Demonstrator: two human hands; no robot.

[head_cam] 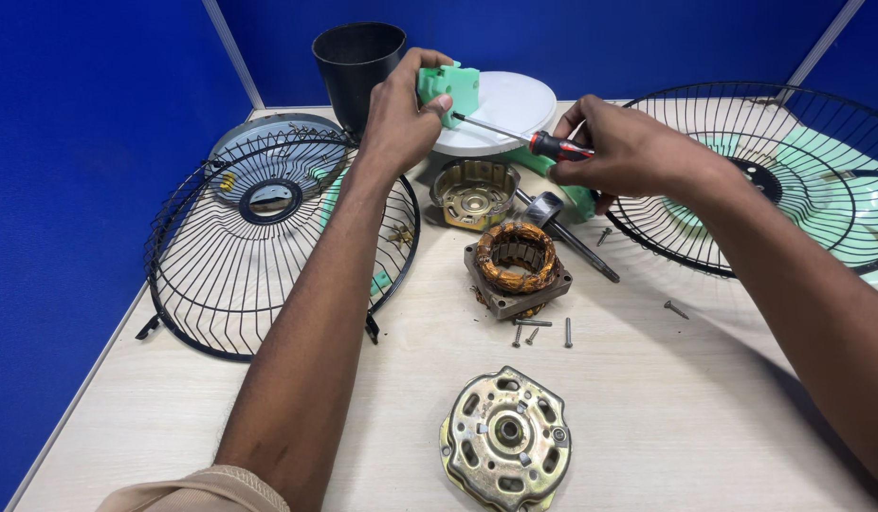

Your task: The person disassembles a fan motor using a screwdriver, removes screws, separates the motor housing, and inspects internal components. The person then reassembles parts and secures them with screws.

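Lying nearest on the pale bench [648,417] is a round metal motor end plate [506,440], gold-toned with cut-outs around its hub. Beyond it sit 3 small loose screws [541,330], just in front of the stator [517,265], a square steel block wound with copper coil. Another screw [675,309] lies apart to the right. Behind the stator a second metal cup-shaped housing [474,193] rests beside a rotor shaft [567,237].

To the left a black wire fan guard [268,256] leans over a grey disc; to the right a second wire guard [790,180] lies over pale green fan blades.

Farther back, the left hand [398,121] has its grip clamped around a small green plastic part [453,90], held above the bench in front of a white round base [507,109]. The right hand [621,152] has its grip closed on a screwdriver [543,142] with a red and black handle, whose tip meets the green part. A black plastic cup [356,62] stands at the far edge against the blue wall.
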